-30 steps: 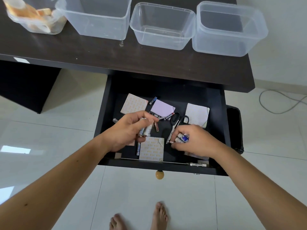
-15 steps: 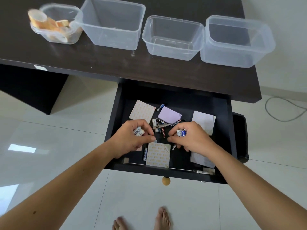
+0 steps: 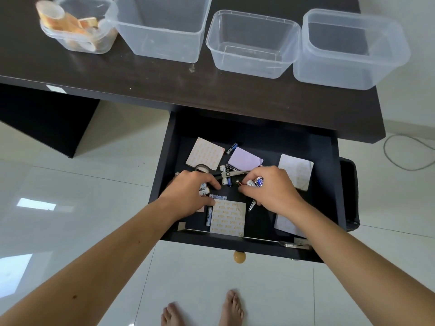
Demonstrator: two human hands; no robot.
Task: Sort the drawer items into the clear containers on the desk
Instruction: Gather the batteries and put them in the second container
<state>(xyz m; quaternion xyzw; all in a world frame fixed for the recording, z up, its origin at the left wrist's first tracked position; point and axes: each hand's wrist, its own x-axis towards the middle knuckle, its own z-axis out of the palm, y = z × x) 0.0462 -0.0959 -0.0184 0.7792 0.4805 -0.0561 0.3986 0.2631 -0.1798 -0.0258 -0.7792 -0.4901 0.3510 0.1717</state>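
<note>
The open dark drawer [image 3: 164, 165] holds sticky-note pads, loose batteries, a pen and scissors [image 3: 226, 173]. My left hand [image 3: 190, 194] is inside it, fingers curled round white batteries [image 3: 203, 189], with another battery [image 3: 217, 196] lying at its fingertips. My right hand [image 3: 270, 189] grips a bunch of blue and white batteries [image 3: 255, 182] just right of the scissors. A patterned pad [image 3: 227, 218] lies at the drawer front between my wrists. Three bare clear containers [image 3: 251, 41] stand on the desk beyond.
A smaller clear tub [image 3: 80, 34] at the desk's far left holds tape rolls. A purple pad [image 3: 244, 158], a patterned pad [image 3: 204, 152] and white pads [image 3: 295, 174] lie in the drawer. A cable [image 3: 400, 156] runs over the floor at right. My bare feet [image 3: 202, 311] stand below the drawer knob [image 3: 239, 256].
The view has shifted, bringing the desk and containers lower in frame. Both hands stayed in the drawer, gathering batteries; the scissors now lie turned, handles to the left, above my left hand.
</note>
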